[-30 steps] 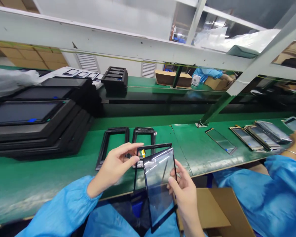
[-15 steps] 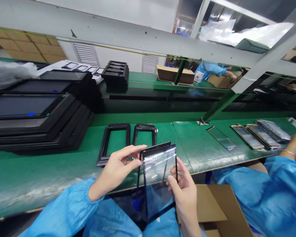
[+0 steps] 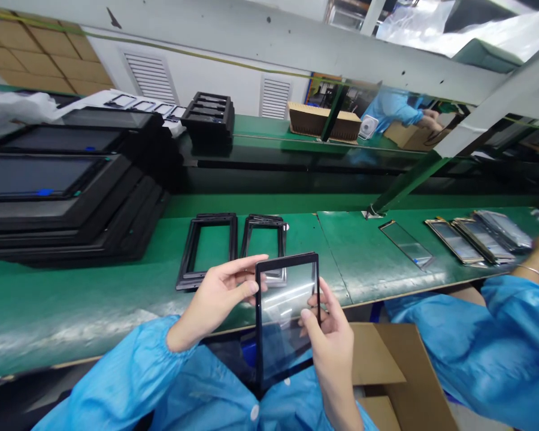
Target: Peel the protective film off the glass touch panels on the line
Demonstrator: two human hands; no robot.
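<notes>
Between my hands, over my lap, is a clear glass touch panel (image 3: pixel 287 323) with a black border, lying against a black frame behind it. My left hand (image 3: pixel 222 296) pinches the upper left edge, thumb in front and fingers behind. On the right edge, my right hand (image 3: pixel 330 335) grips with its thumb on the front and its fingers showing through the glass. Just beyond, on the green bench, lie two stacks of black rectangular frames, a left stack (image 3: pixel 191 248) and a right stack (image 3: pixel 247 230) partly hidden by the panel.
Black trays holding screens (image 3: pixel 72 230) are piled at the left. One glass panel (image 3: pixel 406 244) and several stacked panels (image 3: pixel 456 240) lie to the right. A co-worker's blue sleeve (image 3: pixel 498 335) is at far right. An open cardboard box (image 3: pixel 377 353) stands below the bench edge.
The glass panel and the black frame, apart at an angle before, now line up edge to edge. Both hands stay on them. The camera view has shifted slightly.
</notes>
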